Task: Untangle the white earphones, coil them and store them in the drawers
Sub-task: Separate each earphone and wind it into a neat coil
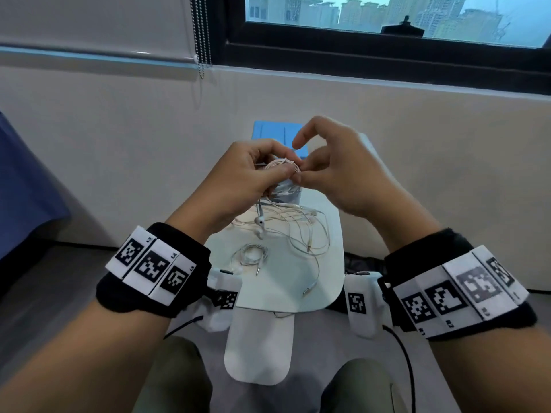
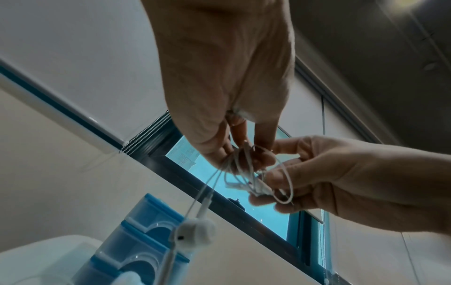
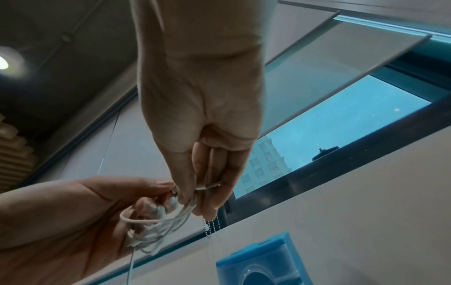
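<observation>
Both hands are raised above the small white table point(image 1: 328, 281). My left hand point(image 1: 284, 172) grips a coil of white earphones point(image 1: 278, 164) between thumb and fingers. One earbud point(image 1: 261, 220) hangs from it on its cable. My right hand point(image 1: 302, 172) pinches the same coil's cable at its right side, index finger lifted. The left wrist view has the coil point(image 2: 249, 173) between both hands and the hanging earbud point(image 2: 195, 231). A second pair of earphones point(image 1: 301, 234) lies tangled on the table. A third pair point(image 1: 252, 254) lies coiled beside it. The blue drawers point(image 1: 268, 131) stand behind my hands.
A jack plug point(image 1: 307, 292) of the tangled pair lies near the table's front edge. The wall and a dark-framed window point(image 1: 387, 55) rise behind the table. A bead chain point(image 1: 202, 34) hangs at the upper left. My knees sit below the table.
</observation>
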`<move>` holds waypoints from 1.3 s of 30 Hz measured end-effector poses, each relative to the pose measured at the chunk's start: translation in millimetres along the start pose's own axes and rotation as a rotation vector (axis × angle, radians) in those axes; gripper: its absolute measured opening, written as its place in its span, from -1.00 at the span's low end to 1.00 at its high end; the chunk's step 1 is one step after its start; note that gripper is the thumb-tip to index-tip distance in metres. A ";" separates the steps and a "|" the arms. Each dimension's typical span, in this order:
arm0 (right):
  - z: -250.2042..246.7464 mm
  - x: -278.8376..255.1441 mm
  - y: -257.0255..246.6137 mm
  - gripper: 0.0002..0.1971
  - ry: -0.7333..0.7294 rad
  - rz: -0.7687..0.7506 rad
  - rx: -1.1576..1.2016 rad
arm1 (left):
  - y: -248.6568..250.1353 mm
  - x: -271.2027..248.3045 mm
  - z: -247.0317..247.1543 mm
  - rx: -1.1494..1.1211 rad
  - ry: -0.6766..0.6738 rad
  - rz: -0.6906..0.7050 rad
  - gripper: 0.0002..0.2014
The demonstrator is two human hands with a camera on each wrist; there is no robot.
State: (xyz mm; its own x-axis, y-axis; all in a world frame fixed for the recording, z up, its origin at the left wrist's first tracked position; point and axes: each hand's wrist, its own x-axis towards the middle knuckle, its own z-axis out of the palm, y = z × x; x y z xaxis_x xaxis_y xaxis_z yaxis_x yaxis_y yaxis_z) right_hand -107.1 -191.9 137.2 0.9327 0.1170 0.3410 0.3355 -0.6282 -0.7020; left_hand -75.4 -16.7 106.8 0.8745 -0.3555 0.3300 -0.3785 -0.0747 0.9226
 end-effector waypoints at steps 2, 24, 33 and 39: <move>5.7 0.1 2.6 -0.72 -0.013 -0.027 -0.155 | -5.3 0.0 -3.3 -0.005 0.015 -0.039 -0.92; 41.5 -35.4 65.0 -0.89 -0.134 0.310 0.004 | -50.1 -22.2 3.7 -0.040 -0.206 -0.256 -0.77; 39.3 -44.3 90.2 -0.83 -0.412 0.534 0.147 | -81.8 -17.2 8.7 0.003 -0.377 -0.535 -0.72; 60.9 -39.2 104.5 -0.87 -0.485 0.622 -0.074 | -105.9 -1.4 23.2 0.390 -0.428 -0.542 -0.87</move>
State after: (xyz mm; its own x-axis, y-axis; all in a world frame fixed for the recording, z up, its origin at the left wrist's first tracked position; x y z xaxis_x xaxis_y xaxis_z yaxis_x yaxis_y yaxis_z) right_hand -100.6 -215.3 12.4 0.9055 0.0395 -0.4225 -0.2598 -0.7356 -0.6256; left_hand -43.6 -29.9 3.9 0.8045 -0.4979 -0.3237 -0.0816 -0.6326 0.7702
